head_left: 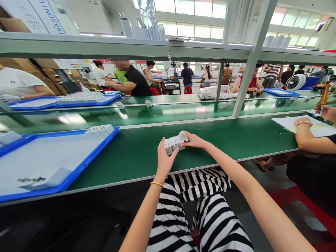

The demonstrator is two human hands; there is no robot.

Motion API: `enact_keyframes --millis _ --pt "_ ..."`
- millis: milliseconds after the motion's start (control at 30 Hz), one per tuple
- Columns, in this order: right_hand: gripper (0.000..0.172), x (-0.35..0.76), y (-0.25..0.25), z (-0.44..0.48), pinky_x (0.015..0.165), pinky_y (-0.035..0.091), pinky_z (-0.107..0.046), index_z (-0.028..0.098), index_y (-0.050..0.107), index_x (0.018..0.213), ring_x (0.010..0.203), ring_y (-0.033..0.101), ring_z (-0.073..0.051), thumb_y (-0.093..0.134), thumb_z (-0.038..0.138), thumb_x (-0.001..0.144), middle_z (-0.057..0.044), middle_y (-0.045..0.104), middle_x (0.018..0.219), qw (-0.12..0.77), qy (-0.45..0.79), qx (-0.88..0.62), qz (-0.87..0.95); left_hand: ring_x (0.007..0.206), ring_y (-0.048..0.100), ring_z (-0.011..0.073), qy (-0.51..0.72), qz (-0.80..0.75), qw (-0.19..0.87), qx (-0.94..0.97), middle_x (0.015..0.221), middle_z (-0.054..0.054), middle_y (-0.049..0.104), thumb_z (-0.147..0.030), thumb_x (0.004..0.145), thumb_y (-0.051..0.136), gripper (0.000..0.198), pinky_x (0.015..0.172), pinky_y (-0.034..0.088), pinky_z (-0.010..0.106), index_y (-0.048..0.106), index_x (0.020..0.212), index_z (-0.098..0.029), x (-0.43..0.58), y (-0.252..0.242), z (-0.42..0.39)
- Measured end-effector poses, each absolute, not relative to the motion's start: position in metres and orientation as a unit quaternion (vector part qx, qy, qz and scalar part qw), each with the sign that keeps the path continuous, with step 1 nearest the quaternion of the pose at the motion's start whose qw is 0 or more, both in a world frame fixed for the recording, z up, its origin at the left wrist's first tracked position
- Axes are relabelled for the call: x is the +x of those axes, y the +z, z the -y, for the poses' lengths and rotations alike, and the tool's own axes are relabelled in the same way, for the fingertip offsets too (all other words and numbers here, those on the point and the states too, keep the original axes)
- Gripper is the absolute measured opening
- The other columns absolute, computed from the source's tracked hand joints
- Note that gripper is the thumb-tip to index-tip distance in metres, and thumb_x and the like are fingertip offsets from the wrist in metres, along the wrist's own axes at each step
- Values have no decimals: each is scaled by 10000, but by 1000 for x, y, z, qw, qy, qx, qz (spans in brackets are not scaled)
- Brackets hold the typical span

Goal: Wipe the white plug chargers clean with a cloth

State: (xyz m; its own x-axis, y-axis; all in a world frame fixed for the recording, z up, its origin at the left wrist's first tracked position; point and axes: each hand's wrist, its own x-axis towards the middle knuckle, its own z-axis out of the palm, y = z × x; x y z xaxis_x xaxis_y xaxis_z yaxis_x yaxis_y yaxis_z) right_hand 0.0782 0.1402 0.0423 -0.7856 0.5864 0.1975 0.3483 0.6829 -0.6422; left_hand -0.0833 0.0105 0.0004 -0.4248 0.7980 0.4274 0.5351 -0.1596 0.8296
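A short row of white blocks that look like power adapters (172, 145) is held just above the green work surface (210, 140). My left hand (165, 159) is closed around the row's left end and near side, thumb in front. At the other end is my right hand (194, 140), its fingers closed on a small white wad (183, 135) that looks like crumpled cloth. The wad touches the top of the row's right end, and my right thumb lies against the near side. Small dark marks show on the blocks' upper faces.
To the left lies a blue-rimmed tray (89, 164) with white blocks at its corners. A metal post (249, 63) and an overhead shelf (131, 47) stand beyond the bench. At right, a co-worker's arm (309, 134) rests on a white board (286, 124). Adapters (148, 103) sit on the belt behind.
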Motion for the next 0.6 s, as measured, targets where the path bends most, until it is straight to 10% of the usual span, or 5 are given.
enact_keyframes --millis 600 --pt "601 78 16 -123 940 445 -367 197 489 1294 1101 596 -248 708 393 770 -75 638 1233 250 361 -255 862 1369 364 334 516 -619 131 577 1415 125 414 -422 597 841 1004 1144 284 527 340 1455 -272 -104 5 -14"
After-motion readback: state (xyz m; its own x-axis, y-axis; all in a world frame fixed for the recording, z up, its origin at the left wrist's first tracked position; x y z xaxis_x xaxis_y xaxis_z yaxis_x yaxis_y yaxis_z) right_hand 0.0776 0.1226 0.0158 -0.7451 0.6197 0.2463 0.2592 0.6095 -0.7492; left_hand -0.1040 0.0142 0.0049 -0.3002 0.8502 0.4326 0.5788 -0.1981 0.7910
